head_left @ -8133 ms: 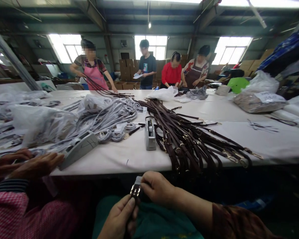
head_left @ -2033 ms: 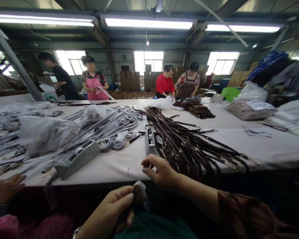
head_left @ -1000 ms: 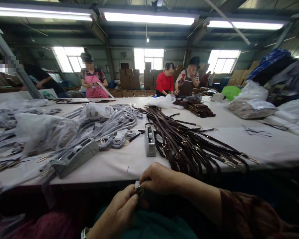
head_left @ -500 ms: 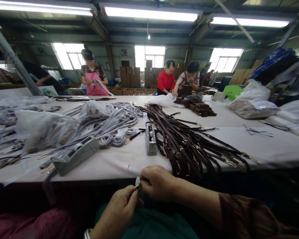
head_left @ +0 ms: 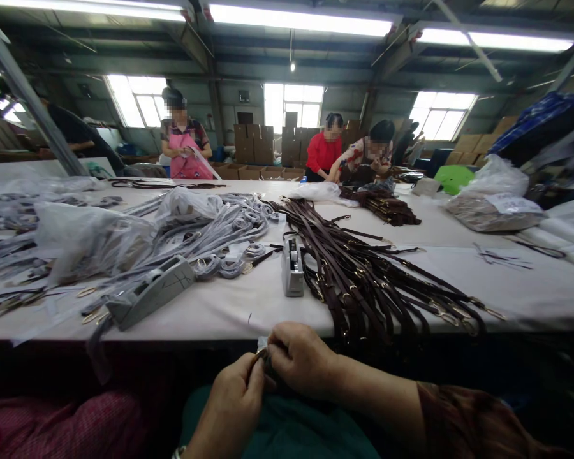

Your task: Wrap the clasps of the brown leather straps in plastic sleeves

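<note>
My left hand is closed in a pinch on a small brass-coloured metal clasp, low in front of the table edge. My right hand is closed too, its fingertips pressed against the same spot. What they pinch is hidden behind the knuckles. A bit of pale, clear film sticks up between the two hands. Beyond them on the table, a grey tape dispenser stands beside a heap of dark brown leather straps with gold-coloured buckles and hooks.
A second tape dispenser lies at left, by grey straps and a clear plastic bag. A filled bag sits at right on the white table. Co-workers stand across it. Pink checked cloth shows at lower left.
Both hands stay together around the clasp, with only slight finger movement. The whole view has shifted a little, so the table contents appear slightly further right. One co-worker across the table leans lower.
</note>
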Tool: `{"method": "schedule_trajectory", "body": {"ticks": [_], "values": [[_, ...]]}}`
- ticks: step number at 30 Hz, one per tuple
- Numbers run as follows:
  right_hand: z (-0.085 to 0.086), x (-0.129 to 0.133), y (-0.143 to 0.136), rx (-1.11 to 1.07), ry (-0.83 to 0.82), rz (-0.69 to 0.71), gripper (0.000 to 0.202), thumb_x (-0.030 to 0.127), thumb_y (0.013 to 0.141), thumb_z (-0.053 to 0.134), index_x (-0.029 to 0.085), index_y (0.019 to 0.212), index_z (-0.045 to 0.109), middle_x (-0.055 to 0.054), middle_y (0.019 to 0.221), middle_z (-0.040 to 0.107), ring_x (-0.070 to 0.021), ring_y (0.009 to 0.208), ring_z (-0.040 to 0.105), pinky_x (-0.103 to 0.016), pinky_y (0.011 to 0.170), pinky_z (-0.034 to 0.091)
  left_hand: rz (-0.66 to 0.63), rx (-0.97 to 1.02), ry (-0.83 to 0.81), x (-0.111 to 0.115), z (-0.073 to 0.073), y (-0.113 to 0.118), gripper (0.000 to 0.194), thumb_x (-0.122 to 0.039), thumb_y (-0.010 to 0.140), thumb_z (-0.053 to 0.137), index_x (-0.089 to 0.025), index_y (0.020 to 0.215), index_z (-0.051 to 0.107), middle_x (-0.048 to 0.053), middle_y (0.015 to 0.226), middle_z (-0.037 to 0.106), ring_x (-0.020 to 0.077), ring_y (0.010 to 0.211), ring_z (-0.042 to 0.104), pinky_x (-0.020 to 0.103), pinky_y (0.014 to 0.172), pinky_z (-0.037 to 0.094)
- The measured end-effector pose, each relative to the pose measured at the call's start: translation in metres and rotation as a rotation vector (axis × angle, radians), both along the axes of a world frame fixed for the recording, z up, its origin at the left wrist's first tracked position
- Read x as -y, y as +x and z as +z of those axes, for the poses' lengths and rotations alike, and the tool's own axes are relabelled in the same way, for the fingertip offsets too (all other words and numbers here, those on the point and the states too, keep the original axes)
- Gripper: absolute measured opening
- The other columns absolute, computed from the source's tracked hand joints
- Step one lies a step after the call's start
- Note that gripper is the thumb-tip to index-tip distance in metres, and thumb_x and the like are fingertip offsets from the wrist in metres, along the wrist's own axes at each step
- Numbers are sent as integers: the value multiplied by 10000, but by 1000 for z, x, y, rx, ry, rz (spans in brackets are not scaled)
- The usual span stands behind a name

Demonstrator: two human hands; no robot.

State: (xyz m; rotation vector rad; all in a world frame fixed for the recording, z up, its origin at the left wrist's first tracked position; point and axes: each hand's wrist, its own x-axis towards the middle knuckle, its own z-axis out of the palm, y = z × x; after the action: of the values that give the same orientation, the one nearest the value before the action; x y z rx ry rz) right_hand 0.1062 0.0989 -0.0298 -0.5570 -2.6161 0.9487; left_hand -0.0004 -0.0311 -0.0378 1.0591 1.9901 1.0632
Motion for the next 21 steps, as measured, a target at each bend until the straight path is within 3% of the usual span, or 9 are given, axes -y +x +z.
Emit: {"method": "schedule_trajectory", "body": {"ticks": [4, 8, 10, 12, 14, 18, 21], "values": [[-5, 3, -3, -33, 55, 9, 107, 191, 832, 515, 174, 786, 610, -42, 766, 670, -154, 703, 579, -264, 624, 359, -25, -240, -67, 1, -3, 2, 298, -361, 949, 409, -219, 737, 563, 89, 715, 670, 235, 674, 606, 315, 612, 334], [-5, 7, -4, -6, 300, 115, 110, 208, 834, 509, 156, 811, 603, -83, 810, 667, -184, 709, 574, -301, 608, 339, -25, -390, -137, -1, -9, 0, 290, -302, 948, 368, -209, 738, 547, 127, 755, 659, 254, 696, 591, 334, 634, 320], [-5, 9, -4, -6, 418, 166, 98, 202, 823, 515, 153, 798, 596, -90, 811, 659, -192, 695, 562, -316, 586, 315, -20, -368, -110, -2, -9, -1, 295, -305, 952, 355, -201, 760, 553, 124, 767, 653, 251, 703, 583, 337, 649, 337], [-7, 10, -3, -39, 473, 189, 93, 199, 826, 513, 154, 805, 591, -88, 813, 653, -192, 688, 554, -322, 579, 304, 0, -205, -22, -3, -6, -2, 301, -358, 958, 369, -191, 809, 571, 104, 786, 641, 241, 733, 583, 327, 667, 371], [-10, 10, -1, -86, 447, 178, 108, 215, 851, 496, 159, 819, 583, -76, 803, 646, -184, 675, 548, -319, 583, 308, 32, 103, 66, -3, -4, -1, 314, -435, 948, 413, -180, 879, 584, 51, 736, 593, 197, 664, 551, 290, 610, 382], [-16, 8, 4, -132, 270, 127, 150, 236, 890, 464, 175, 791, 560, -50, 770, 634, -161, 662, 550, -294, 605, 337, 124, 697, 146, 0, -8, 7, 342, -494, 898, 537, -166, 985, 585, -57, 587, 407, 81, 454, 308, 216, 452, 239], [-20, 7, 7, -100, 141, 119, 134, 220, 864, 494, 176, 755, 560, -41, 758, 644, -148, 667, 563, -270, 614, 347, 106, 878, 253, 11, -18, 10, 346, -447, 869, 607, -159, 1060, 622, -6, 668, 532, 107, 555, 449, 221, 530, 367]]}}
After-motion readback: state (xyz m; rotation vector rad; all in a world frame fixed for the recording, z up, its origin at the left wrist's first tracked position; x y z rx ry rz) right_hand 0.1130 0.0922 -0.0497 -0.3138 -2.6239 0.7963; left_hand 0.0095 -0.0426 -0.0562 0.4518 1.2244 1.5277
